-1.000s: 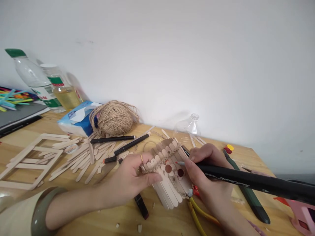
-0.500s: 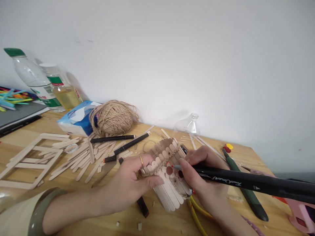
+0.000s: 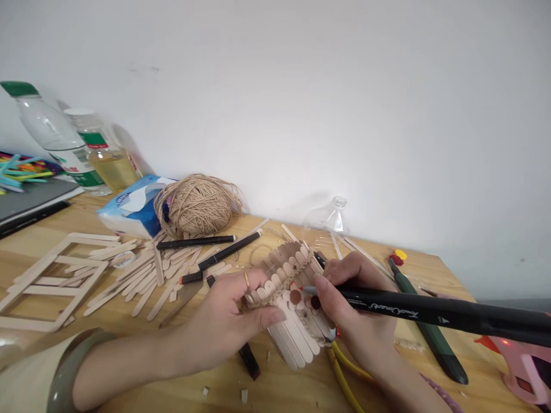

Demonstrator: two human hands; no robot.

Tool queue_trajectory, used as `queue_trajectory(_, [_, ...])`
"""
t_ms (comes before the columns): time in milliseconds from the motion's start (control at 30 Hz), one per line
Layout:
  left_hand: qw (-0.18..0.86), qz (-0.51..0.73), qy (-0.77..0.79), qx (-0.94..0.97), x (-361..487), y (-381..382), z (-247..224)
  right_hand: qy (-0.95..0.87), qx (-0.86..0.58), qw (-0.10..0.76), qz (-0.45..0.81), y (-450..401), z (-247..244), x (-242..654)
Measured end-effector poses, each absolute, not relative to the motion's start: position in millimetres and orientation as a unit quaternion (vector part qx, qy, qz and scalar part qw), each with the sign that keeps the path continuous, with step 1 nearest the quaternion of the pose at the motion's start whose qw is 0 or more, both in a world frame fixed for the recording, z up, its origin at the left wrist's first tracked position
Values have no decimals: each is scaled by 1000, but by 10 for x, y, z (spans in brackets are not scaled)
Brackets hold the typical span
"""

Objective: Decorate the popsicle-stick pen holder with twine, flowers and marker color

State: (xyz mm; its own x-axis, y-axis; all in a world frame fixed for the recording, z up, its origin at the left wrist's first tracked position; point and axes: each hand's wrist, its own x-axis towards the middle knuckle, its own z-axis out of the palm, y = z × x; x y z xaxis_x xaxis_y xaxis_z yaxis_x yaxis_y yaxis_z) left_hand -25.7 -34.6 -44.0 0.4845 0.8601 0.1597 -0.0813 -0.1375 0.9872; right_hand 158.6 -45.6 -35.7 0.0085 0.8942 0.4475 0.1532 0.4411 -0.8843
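While my left hand (image 3: 224,314) pinches the craft-stick model (image 3: 297,343) over the tabletop (image 3: 181,396), my right hand (image 3: 364,332) holds a black marker (image 3: 404,308) near a brown disc (image 3: 295,297). Remotely, I judge this colouring; the next stroke needs steadiness.

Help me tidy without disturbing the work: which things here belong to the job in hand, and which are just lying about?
In use:
- craft-stick model, held in the left hand
- black marker, held in the right hand

Apparently just lying about:
- green-capped bottle
- tissue pack
- green-handled tool
- twine ball, though similar cord edges the model
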Motion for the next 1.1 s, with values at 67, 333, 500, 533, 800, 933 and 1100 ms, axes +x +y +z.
queue_trajectory(67, [577,408,307,637,-257,-343,-446,-623,-424,574,321,-455,-364,1591])
queue_trajectory(333, [575,415,301,637,-241,-332,-446,-625,-435,578,293,-456,-360,1601])
queue_trajectory(500, [551,410,319,653,-249,-335,-460,-620,-436,586,286,-448,-361,1606])
queue_trajectory(533, [545,410,322,657,-251,-335,-465,-621,-435,586,287,-449,-360,1606])
queue_trajectory(800, [530,409,329,666,-262,-342,-488,-619,-444,584,282,-449,-345,1596])
queue_trajectory(933, [540,408,327,659,-259,-339,-474,-618,-446,579,289,-455,-340,1599])
queue_trajectory(1100, [565,407,324,640,-249,-340,-465,-620,-445,582,280,-451,-331,1592])
